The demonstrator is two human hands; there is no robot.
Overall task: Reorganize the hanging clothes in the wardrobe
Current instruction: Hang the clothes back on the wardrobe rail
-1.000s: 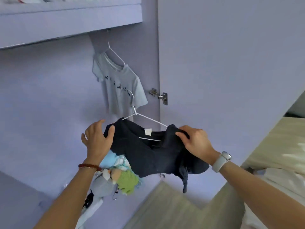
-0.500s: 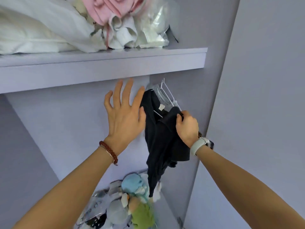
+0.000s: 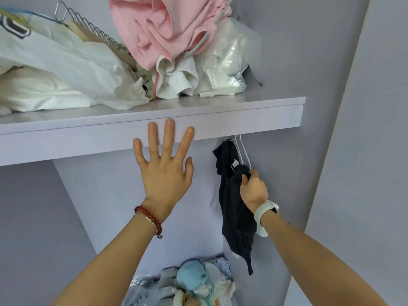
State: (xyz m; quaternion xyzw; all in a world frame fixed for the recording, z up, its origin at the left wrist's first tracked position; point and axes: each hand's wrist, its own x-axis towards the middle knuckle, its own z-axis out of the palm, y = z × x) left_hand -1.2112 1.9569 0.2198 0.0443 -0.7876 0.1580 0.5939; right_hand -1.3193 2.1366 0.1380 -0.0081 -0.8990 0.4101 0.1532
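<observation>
Here we face a lilac wardrobe shelf [image 3: 220, 120] heaped with linens; our left hand [image 3: 164, 173] is spread flat, our right hand [image 3: 254, 191] grips the black garment [image 3: 231, 206] hanging on white hangers [image 3: 242, 151] beneath.

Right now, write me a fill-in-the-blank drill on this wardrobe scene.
1. The right hand grips a garment coloured ____.
2. The left hand is spread ____, fingertips against the shelf edge.
3. The crumpled clothing highest on the shelf is ____.

Missing: black; open; pink
</observation>
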